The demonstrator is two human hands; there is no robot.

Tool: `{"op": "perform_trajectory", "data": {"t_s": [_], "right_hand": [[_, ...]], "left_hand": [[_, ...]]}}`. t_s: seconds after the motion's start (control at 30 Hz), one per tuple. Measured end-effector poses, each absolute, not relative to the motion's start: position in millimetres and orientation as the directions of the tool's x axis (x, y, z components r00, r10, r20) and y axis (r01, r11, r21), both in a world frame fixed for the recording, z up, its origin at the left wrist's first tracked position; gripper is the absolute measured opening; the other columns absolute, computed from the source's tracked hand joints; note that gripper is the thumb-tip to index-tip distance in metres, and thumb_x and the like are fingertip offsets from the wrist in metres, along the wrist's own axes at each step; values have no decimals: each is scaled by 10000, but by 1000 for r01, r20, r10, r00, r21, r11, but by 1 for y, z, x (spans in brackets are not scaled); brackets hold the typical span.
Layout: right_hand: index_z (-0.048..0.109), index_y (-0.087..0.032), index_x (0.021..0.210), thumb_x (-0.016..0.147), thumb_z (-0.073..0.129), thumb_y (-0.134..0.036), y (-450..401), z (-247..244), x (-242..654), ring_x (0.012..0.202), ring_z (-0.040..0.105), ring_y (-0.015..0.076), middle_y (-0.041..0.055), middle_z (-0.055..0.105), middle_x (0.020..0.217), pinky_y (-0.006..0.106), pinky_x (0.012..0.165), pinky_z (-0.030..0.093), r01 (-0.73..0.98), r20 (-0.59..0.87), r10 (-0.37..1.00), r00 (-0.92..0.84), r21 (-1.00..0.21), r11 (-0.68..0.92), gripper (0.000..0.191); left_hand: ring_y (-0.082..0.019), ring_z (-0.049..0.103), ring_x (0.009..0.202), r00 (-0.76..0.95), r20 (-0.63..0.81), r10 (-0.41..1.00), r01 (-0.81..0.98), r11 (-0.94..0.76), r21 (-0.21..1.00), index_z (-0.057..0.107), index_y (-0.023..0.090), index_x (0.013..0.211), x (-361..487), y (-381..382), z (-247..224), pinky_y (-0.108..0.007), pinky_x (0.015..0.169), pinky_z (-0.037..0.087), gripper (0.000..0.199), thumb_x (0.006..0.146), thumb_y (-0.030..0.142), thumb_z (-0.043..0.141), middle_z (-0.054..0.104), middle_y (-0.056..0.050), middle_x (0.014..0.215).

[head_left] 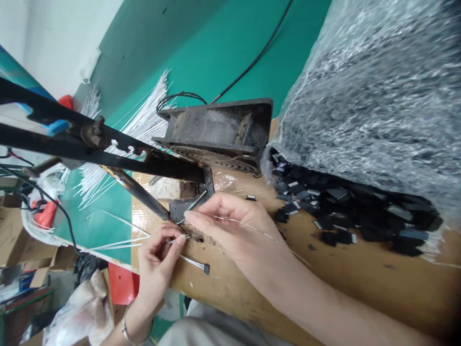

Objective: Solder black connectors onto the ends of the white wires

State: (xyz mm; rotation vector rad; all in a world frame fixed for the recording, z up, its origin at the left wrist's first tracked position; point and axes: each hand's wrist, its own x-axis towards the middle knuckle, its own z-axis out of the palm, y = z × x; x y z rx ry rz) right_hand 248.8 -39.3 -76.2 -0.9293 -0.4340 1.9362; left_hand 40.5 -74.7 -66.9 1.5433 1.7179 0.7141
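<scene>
My left hand (160, 250) pinches thin white wires (193, 262) between thumb and fingers. On one end of them hangs a small black connector (206, 269), just below the fingertips. A soldering iron (146, 198) slants down from a stand, its tip right above my left fingertips. My right hand (234, 226) is closed in a pinch on a fine solder wire (268, 235), which trails back over the wrist. The front end of the solder is close to the iron's tip; whether they touch I cannot tell.
A dusty black fan (219, 127) stands behind the hands. The black metal stand (158, 161) crosses from the left. White wires (144, 120) lie bundled on the green mat (223, 53). At right, a clear plastic bag (367, 105) spills black connectors (334, 202) on the brown board (252, 298).
</scene>
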Motion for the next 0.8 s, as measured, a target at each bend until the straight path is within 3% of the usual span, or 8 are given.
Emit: {"op": "perform_trajectory", "data": {"t_s": [0.23,0.37,0.47,0.6,0.73,0.8], "right_hand": [[593,-232,701,885,738,-371,-41,-77,254,680,612,151,-26,637,677,271,642,488,-474,-402,891,-212,-755,-453,272],[549,-243,770,1002,594,-382,-45,-76,259,584,517,128,-43,557,645,258,567,431,-416,-364,926,-99,-830,-371,274],[591,-254,808,1100,465,-425,-53,-71,266,545,459,134,-49,490,617,272,531,379,-277,-231,973,-1,-935,-223,361],[712,-276,698,1105,452,-567,-66,-59,281,621,556,179,13,606,649,322,592,415,-74,-52,993,110,-996,-44,564],[821,-312,806,1024,515,-704,-86,-59,289,606,584,220,40,678,658,370,617,447,-147,-65,954,294,-989,-23,542],[781,-323,840,1028,559,-655,-101,-66,290,577,524,215,10,583,593,384,633,420,-200,-122,893,433,-979,-37,441]], "left_hand": [[-207,703,843,-3,-126,992,615,101,782,785,198,829,38,-75,-68,-254,753,541,125,932,268,798,753,-63,878],[-202,687,809,2,-106,994,603,83,793,780,198,795,42,-73,-67,-250,693,509,132,915,249,794,744,-63,855],[-201,673,768,10,-100,995,570,76,818,787,197,771,44,-71,-67,-249,614,464,144,900,261,796,742,-71,837],[-199,668,742,24,-102,995,499,76,863,790,197,755,43,-68,-67,-260,603,450,143,885,257,793,745,-74,816],[-200,659,768,51,-93,994,450,60,891,788,208,787,38,-69,-67,-265,590,421,135,910,264,781,740,-71,826],[-200,651,773,78,-77,994,455,33,890,783,214,808,35,-69,-66,-269,572,396,142,936,272,763,736,-70,836]]}}
